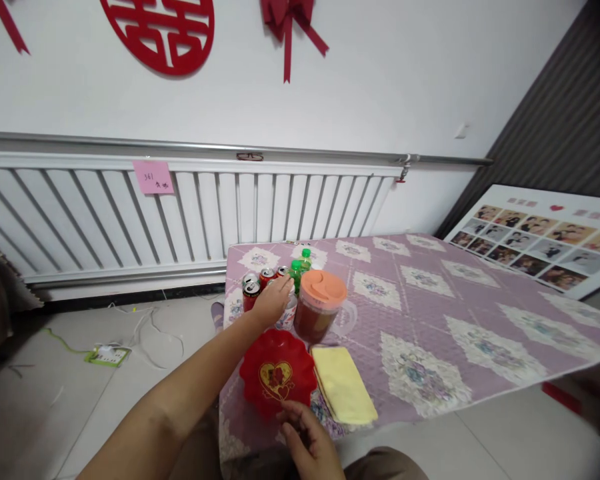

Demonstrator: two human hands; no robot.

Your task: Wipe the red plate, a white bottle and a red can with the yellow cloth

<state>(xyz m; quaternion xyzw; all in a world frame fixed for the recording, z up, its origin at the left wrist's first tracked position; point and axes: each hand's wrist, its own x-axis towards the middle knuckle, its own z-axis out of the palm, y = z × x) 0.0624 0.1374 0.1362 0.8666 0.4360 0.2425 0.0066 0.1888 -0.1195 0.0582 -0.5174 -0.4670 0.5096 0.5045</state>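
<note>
1. The right hand (307, 437) is nearest the camera, low at the table's front edge. Its fingers (291, 415) are loosely curled, with the tips at the near rim of the red plate (277, 377). I cannot tell whether they pinch the rim or only touch it.
2. The red plate has a scalloped edge and a gold heart design in its middle. It lies flat on the quilted purple tablecloth (430, 320), just beyond the right fingertips.
3. A folded yellow cloth (343, 385) lies to the right of those fingertips, just beside the plate and nearly touching it.
4. The left hand (274, 300) is stretched out past the plate. Its fingers (285, 285) are spread and relaxed, lying over the tops of the drinks and closed on nothing that I can see.
5. Under and just left of the left fingers stand the red cans (253, 290), packed together near the table's left edge.
6. At the left fingertips stand two green bottles (300, 268) with green caps.
7. To the right of the left fingers, close beside them, stands a clear pitcher (316, 313) of dark red liquid with an orange lid.
8. Farthest off, beyond everything, a white radiator (205, 207) runs along the wall, with a pink note (153, 177) stuck on it.
</note>
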